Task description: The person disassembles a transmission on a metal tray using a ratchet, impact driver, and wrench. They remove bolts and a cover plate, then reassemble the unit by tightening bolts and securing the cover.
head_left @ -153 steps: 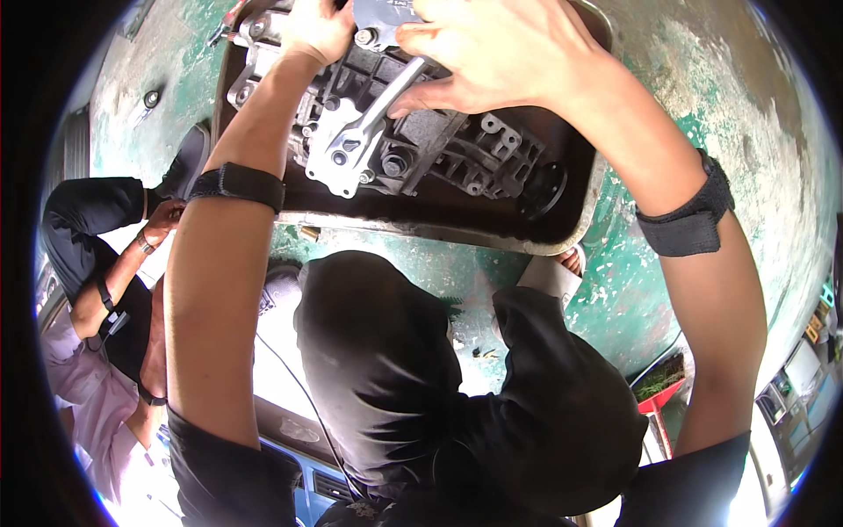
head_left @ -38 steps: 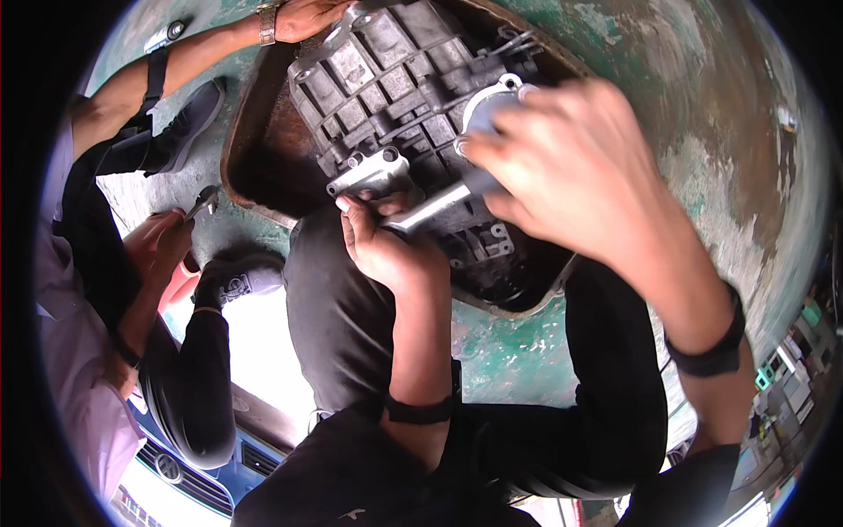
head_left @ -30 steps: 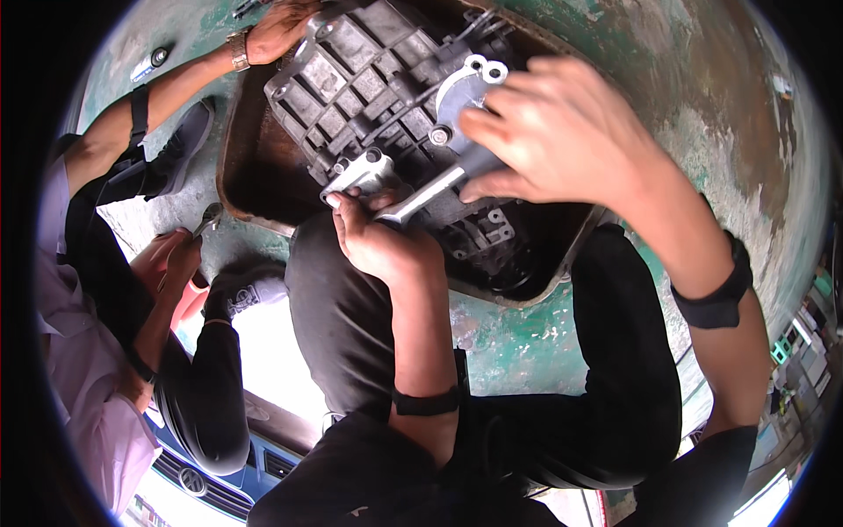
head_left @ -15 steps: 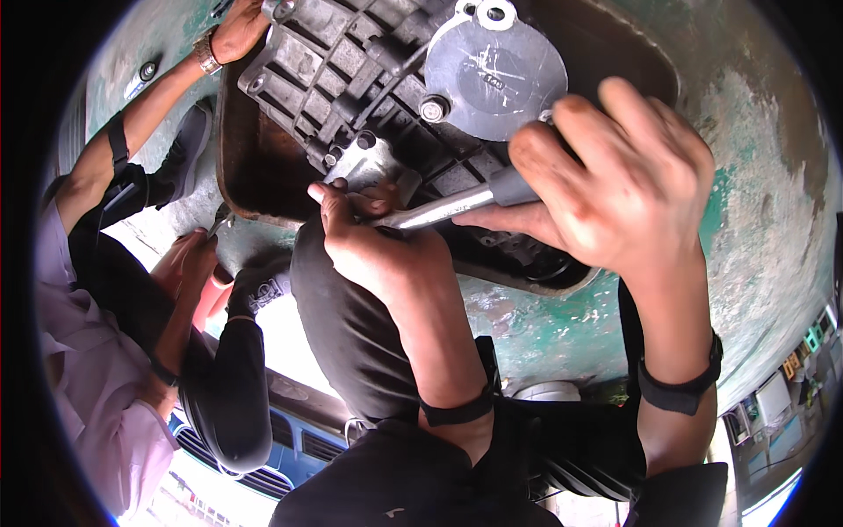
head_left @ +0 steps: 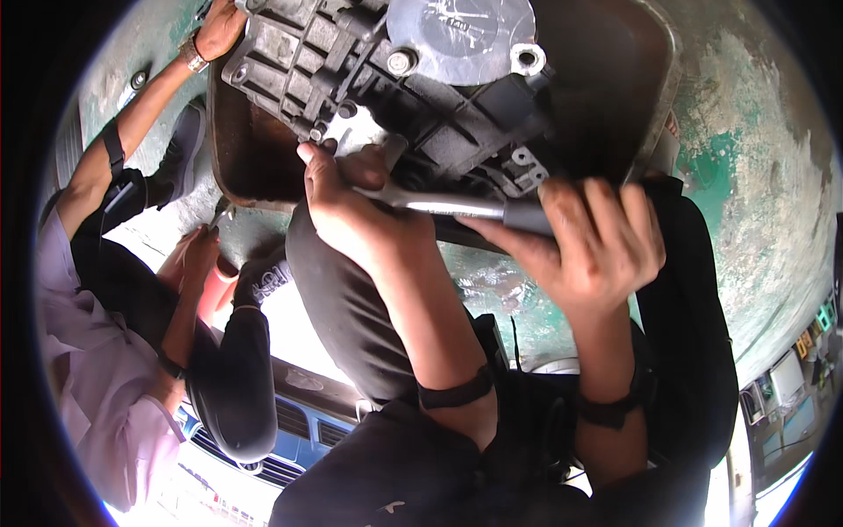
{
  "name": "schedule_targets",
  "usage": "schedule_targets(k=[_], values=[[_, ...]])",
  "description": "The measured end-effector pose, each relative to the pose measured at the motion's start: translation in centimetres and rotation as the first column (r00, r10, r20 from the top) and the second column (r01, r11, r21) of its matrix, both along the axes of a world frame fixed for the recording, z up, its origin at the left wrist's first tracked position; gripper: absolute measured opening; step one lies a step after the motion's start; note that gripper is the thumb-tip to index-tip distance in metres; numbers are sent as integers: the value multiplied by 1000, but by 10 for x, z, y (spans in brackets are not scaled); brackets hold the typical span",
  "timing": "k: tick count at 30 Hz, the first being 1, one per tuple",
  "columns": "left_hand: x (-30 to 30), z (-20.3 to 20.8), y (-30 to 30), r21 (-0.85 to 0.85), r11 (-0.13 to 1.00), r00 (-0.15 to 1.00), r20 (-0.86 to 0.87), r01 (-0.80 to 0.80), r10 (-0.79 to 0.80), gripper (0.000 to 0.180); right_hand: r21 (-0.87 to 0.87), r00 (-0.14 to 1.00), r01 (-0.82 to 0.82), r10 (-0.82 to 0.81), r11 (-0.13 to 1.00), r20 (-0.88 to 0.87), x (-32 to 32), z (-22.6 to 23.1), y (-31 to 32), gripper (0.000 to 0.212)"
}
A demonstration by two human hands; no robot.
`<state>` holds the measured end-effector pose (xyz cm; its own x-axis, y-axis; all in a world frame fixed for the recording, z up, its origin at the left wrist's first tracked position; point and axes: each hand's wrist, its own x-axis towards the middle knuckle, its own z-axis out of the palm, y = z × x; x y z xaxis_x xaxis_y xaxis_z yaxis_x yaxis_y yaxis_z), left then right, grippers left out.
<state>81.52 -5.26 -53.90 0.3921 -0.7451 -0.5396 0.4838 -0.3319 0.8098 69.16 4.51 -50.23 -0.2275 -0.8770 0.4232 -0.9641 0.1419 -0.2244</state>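
Observation:
A ratchet wrench point(head_left: 448, 205) with a bright shaft and dark grip lies across the near side of a ribbed metal gearbox housing point(head_left: 457, 132). My right hand point(head_left: 597, 246) is closed round its dark grip. At the other end, my left hand point(head_left: 360, 220) wraps the wrench head, its thumb and fingers bent beside a shiny bracket point(head_left: 358, 130) with bolts at its edge. The fingers hide the wrench head and whatever it sits on. A round silver cover point(head_left: 457, 39) tops the housing.
The housing rests in a rusty metal tray point(head_left: 654, 88) on a worn green floor point(head_left: 720, 237). At left, a co-worker's hand point(head_left: 219, 35) touches the housing; their other hand point(head_left: 189, 255) is low beside the tray. A blue vehicle front point(head_left: 299, 430) shows at lower left.
My right hand has swung down and leftward, bringing the wrench handle closer to me. My left hand stays at the wrench head. The view has shifted slightly, with the housing now higher.

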Motion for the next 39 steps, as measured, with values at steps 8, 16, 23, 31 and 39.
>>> schedule_targets(k=[8,16,23,31,39], values=[[-17,-15,4,-57,961,963,-47,-269,266,27,17,706,-700,694,714,-140,-64,16,-134,37],[-17,-19,3,-15,968,969,-13,-249,248,45,205,615,-751,778,628,-130,-70,17,-157,29],[-23,-2,-4,-18,963,958,-108,-268,264,22,-42,801,-597,593,801,-87,-67,7,-106,19],[-30,12,-3,45,977,975,89,-211,206,20,-67,918,-397,395,916,-33,-60,8,-74,30],[-18,4,0,-5,994,994,37,-106,106,12,-99,993,-101,107,990,54,-24,3,-25,46]])
